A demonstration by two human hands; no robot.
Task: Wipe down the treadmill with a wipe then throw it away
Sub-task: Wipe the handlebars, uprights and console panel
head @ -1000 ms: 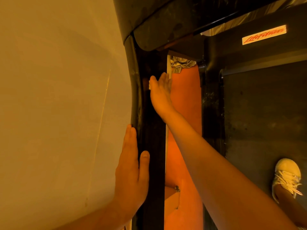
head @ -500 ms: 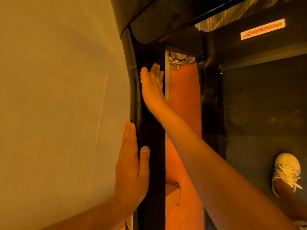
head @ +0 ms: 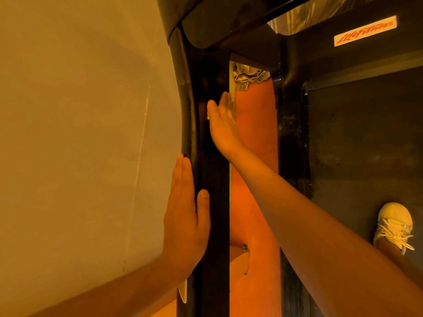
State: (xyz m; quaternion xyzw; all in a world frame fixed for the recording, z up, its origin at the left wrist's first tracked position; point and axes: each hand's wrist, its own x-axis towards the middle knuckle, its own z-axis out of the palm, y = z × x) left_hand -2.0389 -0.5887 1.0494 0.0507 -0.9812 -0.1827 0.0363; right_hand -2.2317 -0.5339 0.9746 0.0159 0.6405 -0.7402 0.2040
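The right hand (head: 223,126), fingers straight, presses the wipe (head: 208,115), mostly hidden under the palm, against the treadmill's black post (head: 217,202). It has slid slightly back since half a second ago. The left hand (head: 185,220) stays flat, fingers straight, on the post's edge.

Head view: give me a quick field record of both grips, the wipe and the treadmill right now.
Left grip: fingers straight, palm flat on the beige wall, thumb on the black treadmill side frame.
Right grip: fingers straight, pressed on the same frame, farther up.
Wipe: only a thin white sliver shows at the right grip's edge; probably the wipe.
Deck: dark treadmill deck at right, white laced shoe on it.
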